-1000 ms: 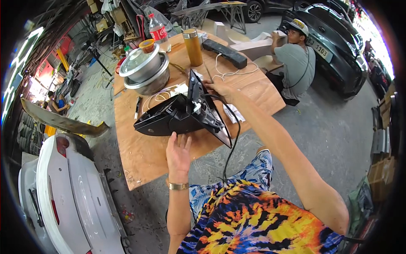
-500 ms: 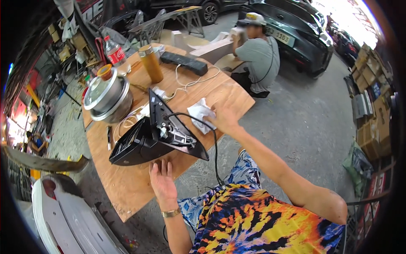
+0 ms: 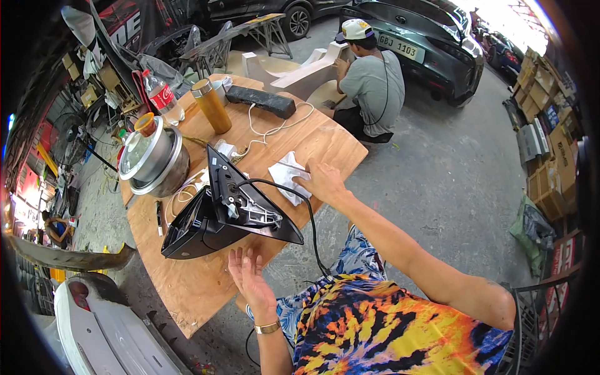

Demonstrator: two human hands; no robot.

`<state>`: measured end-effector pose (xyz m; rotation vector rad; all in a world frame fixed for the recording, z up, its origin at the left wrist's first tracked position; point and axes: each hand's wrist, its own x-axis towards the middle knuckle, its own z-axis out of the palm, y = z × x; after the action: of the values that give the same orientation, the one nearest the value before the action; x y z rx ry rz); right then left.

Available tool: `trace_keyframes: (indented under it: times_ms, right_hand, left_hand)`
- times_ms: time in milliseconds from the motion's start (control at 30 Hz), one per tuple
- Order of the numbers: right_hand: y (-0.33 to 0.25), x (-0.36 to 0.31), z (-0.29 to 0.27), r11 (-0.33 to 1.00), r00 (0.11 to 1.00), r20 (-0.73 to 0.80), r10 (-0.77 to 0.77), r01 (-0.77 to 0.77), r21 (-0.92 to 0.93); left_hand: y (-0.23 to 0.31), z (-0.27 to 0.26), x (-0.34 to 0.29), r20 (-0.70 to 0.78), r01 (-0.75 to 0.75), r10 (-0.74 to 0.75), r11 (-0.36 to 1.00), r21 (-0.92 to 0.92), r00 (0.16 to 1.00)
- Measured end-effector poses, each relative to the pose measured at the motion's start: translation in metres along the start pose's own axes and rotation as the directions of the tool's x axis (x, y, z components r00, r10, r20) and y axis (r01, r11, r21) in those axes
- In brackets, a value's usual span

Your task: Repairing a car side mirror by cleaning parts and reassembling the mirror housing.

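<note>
While I watch through the head camera from far off, the right hand (image 3: 324,182) has its fingers bent at the right edge of a crumpled white cloth (image 3: 285,177) — I cannot tell from here whether they pinch it or merely touch it. The left hand (image 3: 253,279) is loosely opened out with nothing in it, just below the black mirror housing (image 3: 201,240); whether a fingertip meets the plastic, I can't make out. That housing lies on the wooden table (image 3: 167,290), near the wearer, its triangular mounting plate (image 3: 220,170) tilted up, with metal parts showing. A black cable (image 3: 310,215) leaves the plate, arcs to the right and drops toward the wearer's lap.

Beyond the housing I have stacked metal pots (image 3: 167,174), a red-labelled bottle (image 3: 164,100), a gold tumbler (image 3: 211,109) and a black oblong block (image 3: 259,102) — its white cord (image 3: 275,130) loops over the wood. A marker (image 3: 159,217) lies left of the housing. Past the table, a co-worker (image 3: 373,92) in a grey shirt crouches near a dark car (image 3: 437,62).
</note>
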<state>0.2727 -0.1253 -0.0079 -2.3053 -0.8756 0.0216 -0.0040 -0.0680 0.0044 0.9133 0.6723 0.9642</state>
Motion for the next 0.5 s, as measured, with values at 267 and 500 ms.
trace_keyframes:
  times_ms: [267,500]
  right_hand:
    - [0.018,-0.004,-0.016,0.987,0.996,-0.077,-0.035,0.047,0.157]
    - [0.018,-0.062,-0.126,0.854,0.999,-0.008,0.036,-0.026,0.519]
  left_hand:
    - [-0.006,0.037,-0.030,0.244,-0.076,0.056,0.994,0.076,0.968]
    - [-0.046,0.123,-0.030,0.582,-0.096,-0.033,0.977,0.190,0.813]
